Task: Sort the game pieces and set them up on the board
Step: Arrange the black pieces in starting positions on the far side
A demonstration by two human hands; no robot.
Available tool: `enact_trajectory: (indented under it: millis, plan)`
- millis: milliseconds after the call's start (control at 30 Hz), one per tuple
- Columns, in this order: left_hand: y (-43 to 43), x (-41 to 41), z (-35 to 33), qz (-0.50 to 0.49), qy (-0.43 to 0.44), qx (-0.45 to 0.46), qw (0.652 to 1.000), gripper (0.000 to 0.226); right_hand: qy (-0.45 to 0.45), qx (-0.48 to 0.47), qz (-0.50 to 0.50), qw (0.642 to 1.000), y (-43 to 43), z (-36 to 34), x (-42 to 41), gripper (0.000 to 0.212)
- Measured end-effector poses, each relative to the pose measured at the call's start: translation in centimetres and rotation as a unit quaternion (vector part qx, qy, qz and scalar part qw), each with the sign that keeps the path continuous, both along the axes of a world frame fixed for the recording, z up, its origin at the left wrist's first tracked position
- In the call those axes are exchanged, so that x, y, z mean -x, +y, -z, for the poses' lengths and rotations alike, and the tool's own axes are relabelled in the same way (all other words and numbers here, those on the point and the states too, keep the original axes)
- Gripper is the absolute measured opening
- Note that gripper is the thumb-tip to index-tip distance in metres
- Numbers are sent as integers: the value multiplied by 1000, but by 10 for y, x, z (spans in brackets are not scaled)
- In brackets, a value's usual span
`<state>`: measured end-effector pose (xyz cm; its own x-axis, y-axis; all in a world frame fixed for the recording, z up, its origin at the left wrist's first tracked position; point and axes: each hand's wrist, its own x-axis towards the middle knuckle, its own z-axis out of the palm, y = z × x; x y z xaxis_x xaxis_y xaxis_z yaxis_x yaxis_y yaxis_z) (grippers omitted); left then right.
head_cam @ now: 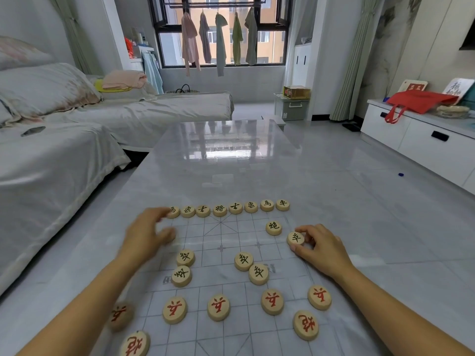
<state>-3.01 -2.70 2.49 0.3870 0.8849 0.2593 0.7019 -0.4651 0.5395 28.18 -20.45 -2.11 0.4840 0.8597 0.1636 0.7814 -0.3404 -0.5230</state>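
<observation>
Roughly halfway | board (226, 235) flat on glossy table (347, 201) | black back row (228, 209) lined up along far edge | five red soldiers (218, 307) placed | four black soldiers (243, 261) loose mid-board, unplaced | right hand (320, 249) pinched black soldier (295, 238) at right edge | left hand (147, 233) blurred, fingers loosely spread, apparently empty

left hand (147, 233) is motion-blurred and hides the board's (231, 253) far-left corner; the nearest red piece (135, 344) is cut off by the bottom edge.
</observation>
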Motion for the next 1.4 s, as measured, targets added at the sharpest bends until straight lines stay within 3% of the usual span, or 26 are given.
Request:
enact_trajectory:
  millis: [67,133,200,333,467,600,767,833,967,1400]
  plan:
    - [-37,-32,-11,136,26,6,990,36,3,0,3,1000,0,0,1,42]
    - [-73,-65,-10,252,126,18,959,40,8,-1,4,1000,-1,-1,2,41]
    - [-92,-90,0,289,213,10,933,49,7,-2,2,1000,-2,-1,2,36]
    - [-90,-103,15,282,236,33,929,50,2,-5,-6,1000,-2,0,1,25]
    - [-83,-96,16,284,232,48,929,48,0,-3,-8,1000,-2,1,-1,29]
    - [-61,-95,14,223,246,37,943,47,3,-2,-8,1000,-1,3,-2,32]
    - [-56,-110,9,174,158,112,965,59,5,-5,-7,1000,0,2,-2,32]
    - [-61,-119,9,173,122,137,968,52,8,-5,-6,1000,0,2,-3,32]
    - [-64,-128,11,174,110,142,968,39,8,-6,-7,1000,0,3,-3,32]
    - [-62,-133,17,156,94,138,974,41,13,-9,-4,1000,0,1,-1,30]
